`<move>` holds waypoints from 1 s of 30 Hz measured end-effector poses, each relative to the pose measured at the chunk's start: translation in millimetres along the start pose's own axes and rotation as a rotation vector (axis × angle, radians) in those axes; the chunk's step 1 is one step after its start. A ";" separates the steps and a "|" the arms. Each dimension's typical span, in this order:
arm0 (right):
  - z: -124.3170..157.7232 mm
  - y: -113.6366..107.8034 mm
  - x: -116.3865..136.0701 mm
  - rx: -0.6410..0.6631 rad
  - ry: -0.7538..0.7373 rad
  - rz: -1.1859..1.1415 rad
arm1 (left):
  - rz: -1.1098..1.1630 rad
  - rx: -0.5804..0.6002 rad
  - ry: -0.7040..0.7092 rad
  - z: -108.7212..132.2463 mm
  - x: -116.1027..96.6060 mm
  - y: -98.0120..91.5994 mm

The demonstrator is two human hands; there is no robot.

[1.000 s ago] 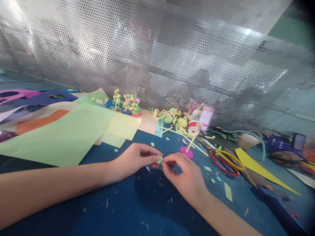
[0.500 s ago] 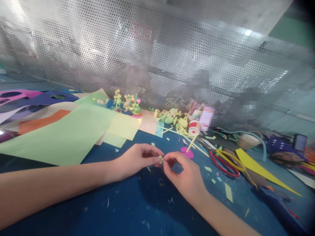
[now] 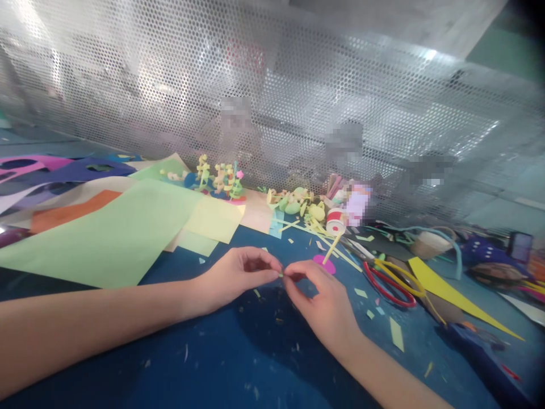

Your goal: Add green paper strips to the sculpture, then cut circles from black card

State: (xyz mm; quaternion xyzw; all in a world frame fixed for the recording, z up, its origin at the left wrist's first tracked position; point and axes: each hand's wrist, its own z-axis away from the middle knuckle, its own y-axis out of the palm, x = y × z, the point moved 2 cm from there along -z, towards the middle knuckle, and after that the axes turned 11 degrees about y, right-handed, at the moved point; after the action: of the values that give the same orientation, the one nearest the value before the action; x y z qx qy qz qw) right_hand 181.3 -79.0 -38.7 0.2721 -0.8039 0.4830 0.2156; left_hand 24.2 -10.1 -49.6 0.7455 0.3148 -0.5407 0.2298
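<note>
Over the middle of the blue table, my left hand (image 3: pixel 238 278) pinches a tiny pale green paper piece (image 3: pixel 281 275) between thumb and fingers. My right hand (image 3: pixel 321 295) meets it from the other side, thumb and forefinger closed at the same piece. Most of the piece is hidden by the fingertips. Just behind my right hand, a magenta disc (image 3: pixel 326 263) lies on the table with a pale yellow strip (image 3: pixel 332 247) standing up from it.
Green paper sheets (image 3: pixel 114 233) spread at left. Small paper figures (image 3: pixel 221 179) stand behind. Red-handled scissors (image 3: pixel 389 291), a white-and-red roll (image 3: pixel 335 221) and a yellow paper wedge (image 3: pixel 455 292) lie at right, among paper scraps. A perforated metal screen (image 3: pixel 276 102) rises at the back.
The green piece shows less between the fingertips than before. Both hands have shifted only slightly, with the left fingers closing nearer to the right ones.
</note>
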 end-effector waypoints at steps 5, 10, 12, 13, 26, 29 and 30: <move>-0.4 0.2 -2.7 0.053 0.160 -0.119 | -0.034 -0.048 0.038 -0.1 0.2 -0.6; -0.6 2.9 -3.5 0.067 0.183 -0.166 | -0.063 -0.021 0.071 0.5 0.7 0.3; -0.1 3.6 -3.4 0.057 0.160 -0.148 | -0.074 -0.006 0.078 0.7 0.1 1.1; 0.3 3.7 -3.2 0.048 0.143 -0.133 | -0.078 0.001 0.079 0.8 -0.3 1.5; 2.7 2.7 1.4 -0.036 0.023 -0.062 | -0.142 0.019 0.107 2.8 -1.0 2.7; 2.6 3.0 1.7 -0.054 0.015 -0.057 | -0.151 0.023 0.116 2.6 -0.2 2.5; 2.6 3.0 1.8 -0.059 0.010 -0.053 | -0.153 0.025 0.117 2.7 -0.2 2.6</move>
State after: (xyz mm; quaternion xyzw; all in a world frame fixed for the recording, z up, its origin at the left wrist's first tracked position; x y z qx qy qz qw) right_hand 177.8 -80.6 -40.8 0.2844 -0.8091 0.4545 0.2405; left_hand 24.2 -13.8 -50.3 0.7523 0.3768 -0.5163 0.1597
